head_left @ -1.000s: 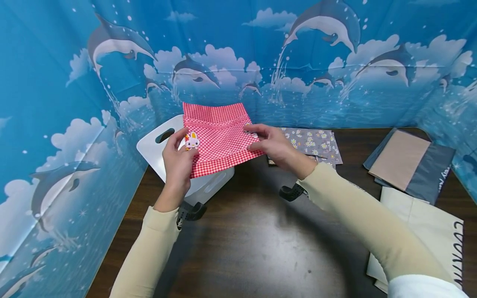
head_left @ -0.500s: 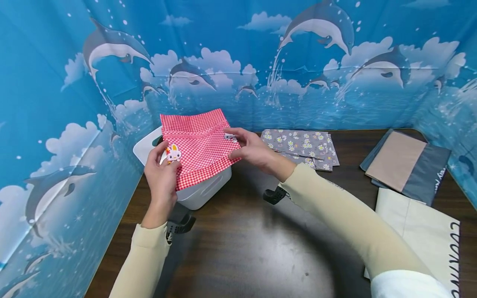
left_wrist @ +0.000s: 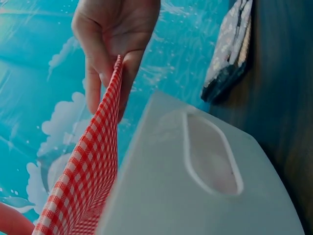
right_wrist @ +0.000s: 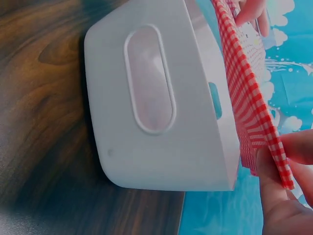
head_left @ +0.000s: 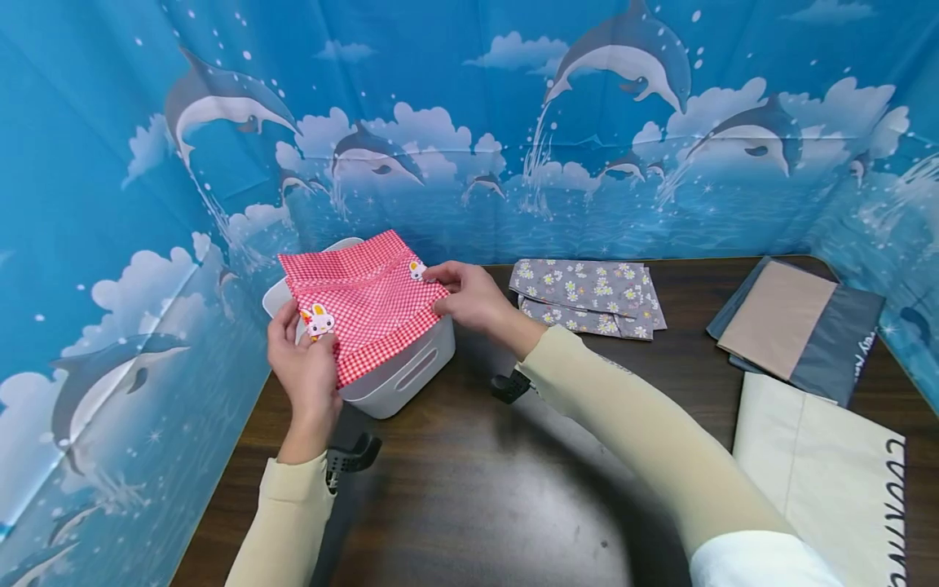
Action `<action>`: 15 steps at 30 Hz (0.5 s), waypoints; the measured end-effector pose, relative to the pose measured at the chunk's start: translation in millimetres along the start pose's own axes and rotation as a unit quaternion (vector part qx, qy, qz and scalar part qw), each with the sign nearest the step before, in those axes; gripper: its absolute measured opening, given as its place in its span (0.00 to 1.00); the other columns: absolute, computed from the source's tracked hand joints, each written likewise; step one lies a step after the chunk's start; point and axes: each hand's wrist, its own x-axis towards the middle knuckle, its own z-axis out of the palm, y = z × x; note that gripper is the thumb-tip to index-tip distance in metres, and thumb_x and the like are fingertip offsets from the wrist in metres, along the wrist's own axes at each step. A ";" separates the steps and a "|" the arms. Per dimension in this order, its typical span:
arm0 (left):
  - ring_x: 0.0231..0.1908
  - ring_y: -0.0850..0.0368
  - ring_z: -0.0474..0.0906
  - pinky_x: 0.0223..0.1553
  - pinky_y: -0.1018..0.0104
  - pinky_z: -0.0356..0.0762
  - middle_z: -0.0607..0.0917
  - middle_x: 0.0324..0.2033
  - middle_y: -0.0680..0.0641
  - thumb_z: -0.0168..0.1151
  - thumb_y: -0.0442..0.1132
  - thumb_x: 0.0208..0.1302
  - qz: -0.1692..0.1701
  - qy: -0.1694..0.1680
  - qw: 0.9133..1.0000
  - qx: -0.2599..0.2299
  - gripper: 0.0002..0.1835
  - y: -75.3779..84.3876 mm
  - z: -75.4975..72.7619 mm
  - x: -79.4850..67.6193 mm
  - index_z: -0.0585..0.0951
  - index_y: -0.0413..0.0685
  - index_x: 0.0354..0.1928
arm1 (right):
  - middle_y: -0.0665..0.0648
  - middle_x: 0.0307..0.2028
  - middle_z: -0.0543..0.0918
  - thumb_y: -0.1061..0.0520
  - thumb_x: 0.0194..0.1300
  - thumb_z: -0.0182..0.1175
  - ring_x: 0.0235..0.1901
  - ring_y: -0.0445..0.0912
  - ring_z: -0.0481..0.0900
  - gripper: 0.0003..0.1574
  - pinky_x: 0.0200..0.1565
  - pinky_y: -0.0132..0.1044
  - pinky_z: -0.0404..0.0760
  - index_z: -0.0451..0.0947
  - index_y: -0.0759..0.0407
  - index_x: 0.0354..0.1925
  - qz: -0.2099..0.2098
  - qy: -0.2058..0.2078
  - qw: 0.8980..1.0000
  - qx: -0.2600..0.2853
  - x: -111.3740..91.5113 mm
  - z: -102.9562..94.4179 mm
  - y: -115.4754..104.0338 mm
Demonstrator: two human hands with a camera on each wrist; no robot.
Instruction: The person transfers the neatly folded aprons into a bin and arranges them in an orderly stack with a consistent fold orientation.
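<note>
A red-and-white checked folded cloth (head_left: 370, 306) with bunny patches is held out flat, tilted, over a white plastic bin (head_left: 385, 401). My left hand (head_left: 304, 371) pinches its left edge near one bunny, thumb on top. At the right edge my right hand (head_left: 473, 300) pinches it beside the other bunny. The right wrist view has the cloth (right_wrist: 252, 93) just above the bin's rim, with the bin (right_wrist: 195, 142) standing on the table. From the left wrist, the right hand (left_wrist: 117, 34) appears across the cloth. Most of the bin's inside is hidden beneath the cloth.
Grey daisy-patterned cloths (head_left: 587, 293) lie folded at the back middle. On the right are a folded beige-and-dark-grey cloth (head_left: 785, 318) and a cream one (head_left: 814, 465) with black lettering. A blue dolphin curtain (head_left: 455, 106) encloses the dark wooden table (head_left: 469, 481).
Both hands have carried the checked cloth left and down, from partly beside the bin to over its opening. The other cloths have stayed in place.
</note>
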 end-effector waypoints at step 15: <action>0.68 0.46 0.79 0.59 0.66 0.85 0.70 0.78 0.46 0.54 0.19 0.71 0.022 -0.010 0.999 0.037 0.37 -16.9 -3.8 -4.8 0.66 0.49 0.80 | 0.61 0.61 0.86 0.72 0.65 0.64 0.53 0.50 0.83 0.32 0.41 0.32 0.79 0.83 0.58 0.65 -0.006 0.020 1.000 -0.013 6.1 4.4 18.4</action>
